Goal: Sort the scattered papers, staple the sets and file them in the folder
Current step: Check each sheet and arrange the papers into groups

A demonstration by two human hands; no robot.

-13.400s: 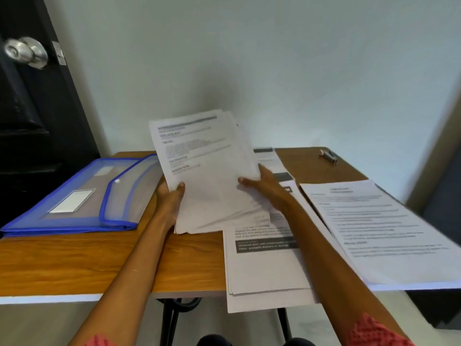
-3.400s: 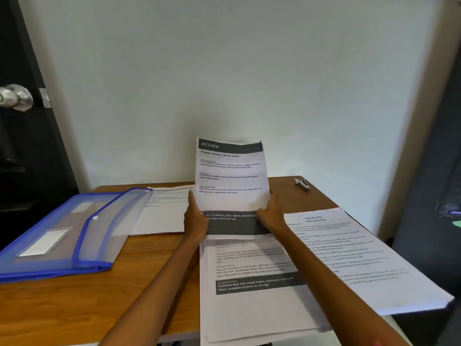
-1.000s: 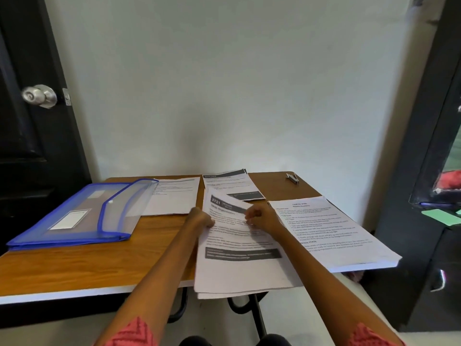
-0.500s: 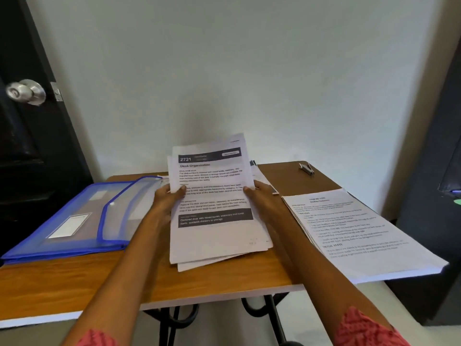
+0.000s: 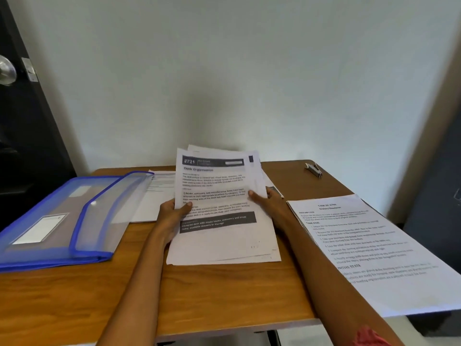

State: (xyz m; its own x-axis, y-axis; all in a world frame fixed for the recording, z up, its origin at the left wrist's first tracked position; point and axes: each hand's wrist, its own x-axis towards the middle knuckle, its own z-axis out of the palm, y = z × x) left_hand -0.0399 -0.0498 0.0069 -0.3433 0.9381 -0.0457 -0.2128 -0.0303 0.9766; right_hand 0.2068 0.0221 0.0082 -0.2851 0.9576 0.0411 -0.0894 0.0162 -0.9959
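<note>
Both hands hold up a stack of papers over the table.

The left hand point(image 5: 172, 216) grips the left edge of the stack point(image 5: 219, 208), thumb on the front page, and the right hand point(image 5: 268, 204) grips the right edge the same way. The stack is tilted up, with its bottom edge low over the table point(image 5: 224, 290), and its pages do not line up yet. This looks like the sorting step: squaring one set. Next, I think, tap the bottom edge on the table so the pages sit even, then staple. The stapler point(image 5: 313, 169) lies behind and to the right of the stack, well apart. The folder point(image 5: 62, 221) lies open to the stack's left. Another pile point(image 5: 369, 245) lies to its right, and a sheet point(image 5: 154, 193) sits just behind, partly hidden.
</note>
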